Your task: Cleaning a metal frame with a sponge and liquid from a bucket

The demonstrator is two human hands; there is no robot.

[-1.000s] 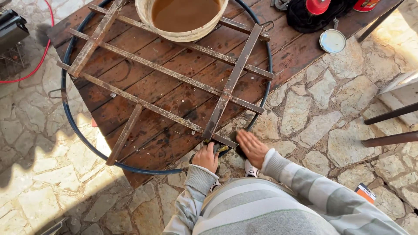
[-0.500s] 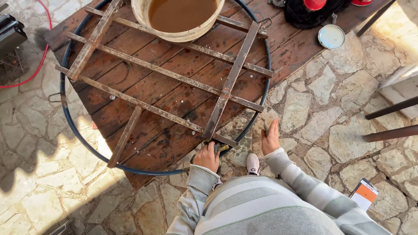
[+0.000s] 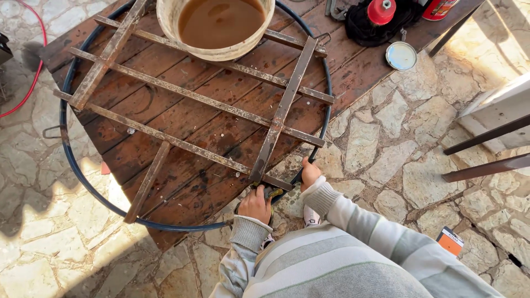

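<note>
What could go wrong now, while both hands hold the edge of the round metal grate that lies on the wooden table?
1. The round metal grate overhangs the wooden table; pulled further, it might tip off.
2. The bucket of brown liquid stands on the grate's bars, so it may spill if the grate shifts.
3. The bars look rusty and could scratch the left hand or right hand.

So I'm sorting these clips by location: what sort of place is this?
Probably an outdoor patio used as a workshop: stone paving, a worn wooden table bearing a rusty round metal grate, and a bucket of brown liquid.
</note>
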